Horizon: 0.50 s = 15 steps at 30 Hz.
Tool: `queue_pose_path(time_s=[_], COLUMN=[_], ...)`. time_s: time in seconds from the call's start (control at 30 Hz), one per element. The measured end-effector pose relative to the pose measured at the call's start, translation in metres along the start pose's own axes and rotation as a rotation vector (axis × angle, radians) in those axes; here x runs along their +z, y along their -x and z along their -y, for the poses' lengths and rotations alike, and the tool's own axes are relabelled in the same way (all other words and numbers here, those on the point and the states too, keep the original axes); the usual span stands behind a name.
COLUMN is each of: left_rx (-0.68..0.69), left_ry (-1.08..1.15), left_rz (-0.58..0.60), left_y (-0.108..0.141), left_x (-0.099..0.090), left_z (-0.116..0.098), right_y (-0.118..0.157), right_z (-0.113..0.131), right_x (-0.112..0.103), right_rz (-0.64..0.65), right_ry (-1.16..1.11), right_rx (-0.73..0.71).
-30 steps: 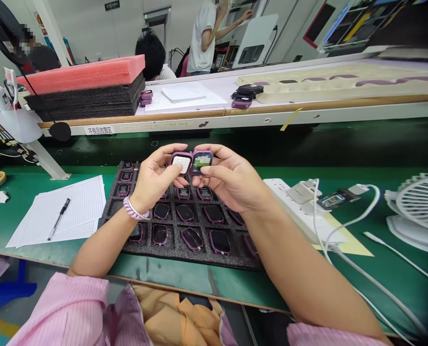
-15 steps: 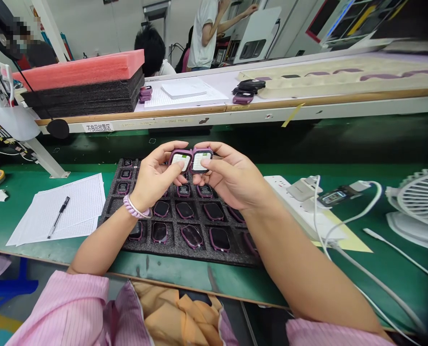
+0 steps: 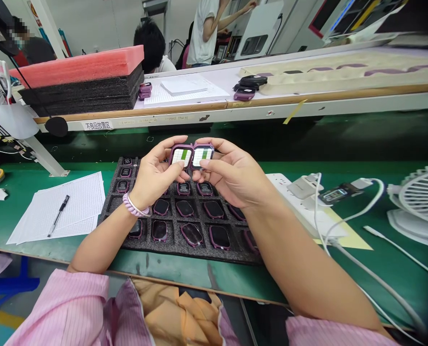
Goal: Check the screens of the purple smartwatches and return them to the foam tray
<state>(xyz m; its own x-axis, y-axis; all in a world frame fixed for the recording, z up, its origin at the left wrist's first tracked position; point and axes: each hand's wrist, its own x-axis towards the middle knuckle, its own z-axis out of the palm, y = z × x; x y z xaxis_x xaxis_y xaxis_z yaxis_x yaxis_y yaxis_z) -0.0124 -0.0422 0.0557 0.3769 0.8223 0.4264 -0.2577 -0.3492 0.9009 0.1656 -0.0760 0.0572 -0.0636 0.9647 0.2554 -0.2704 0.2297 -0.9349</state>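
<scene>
Side by side above the foam tray (image 3: pixel 176 205), two purple-framed smartwatches without straps are held up with lit screens. My left hand (image 3: pixel 156 175) grips the left smartwatch (image 3: pixel 180 154), thumb at its lower screen. In my right hand (image 3: pixel 232 175) is the right smartwatch (image 3: pixel 204 153), its thumb also on the glass. Both screens show white with a green band, and the two cases touch or nearly touch. Below, the dark tray carries rows of similar purple watch cases (image 3: pixel 219 237); some screens are lit with text, others dark. My hands and forearms hide part of the tray.
Paper sheets (image 3: pixel 80 197) with a pen (image 3: pixel 58 216) lie left. To the right are a power strip (image 3: pixel 282 185), white cables and a small fan (image 3: pixel 423 197). The raised shelf bears foam slabs (image 3: pixel 87 67) and more watch cases (image 3: pixel 245 93). People are beyond it.
The green areas on both screens have changed from a small patch to a taller vertical band. Both hands keep their hold and sit slightly higher in view.
</scene>
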Motion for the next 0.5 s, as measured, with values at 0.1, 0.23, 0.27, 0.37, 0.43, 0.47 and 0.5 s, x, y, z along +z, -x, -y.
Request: queue_pose_path(time_s=[0.1, 0.23, 0.27, 0.37, 0.43, 0.47, 0.5], left_rx=[0.008, 0.009, 0.007, 0.001, 0.004, 0.006, 0.008], left_ry=[-0.012, -0.018, -0.013, 0.008, 0.005, -0.002, -0.008], left_rz=[0.003, 0.005, 0.004, 0.004, 0.006, 0.008, 0.009], left_y=[-0.0002, -0.0002, 0.0, 0.0005, 0.0005, 0.0004, 0.0002], left_x=[-0.001, -0.0015, -0.0013, -0.0008, -0.001, -0.0013, -0.0017], left_z=[0.0017, 0.0023, 0.0021, 0.0006, -0.0004, -0.0007, -0.0009], right_y=[0.0003, 0.0014, 0.0018, 0.0027, 0.0025, 0.002, 0.0014], right_z=[-0.0004, -0.0001, 0.0004, 0.0021, 0.0028, 0.0028, 0.0027], right_x=[-0.001, -0.0013, -0.0009, 0.0007, 0.0014, 0.0014, 0.0012], right_rz=[0.007, 0.002, 0.001, -0.008, -0.014, -0.013, -0.008], right_ry=[0.027, 0.036, 0.035, 0.022, 0.016, 0.014, 0.009], right_rx=[0.0, -0.001, 0.001, 0.007, 0.007, 0.007, 0.008])
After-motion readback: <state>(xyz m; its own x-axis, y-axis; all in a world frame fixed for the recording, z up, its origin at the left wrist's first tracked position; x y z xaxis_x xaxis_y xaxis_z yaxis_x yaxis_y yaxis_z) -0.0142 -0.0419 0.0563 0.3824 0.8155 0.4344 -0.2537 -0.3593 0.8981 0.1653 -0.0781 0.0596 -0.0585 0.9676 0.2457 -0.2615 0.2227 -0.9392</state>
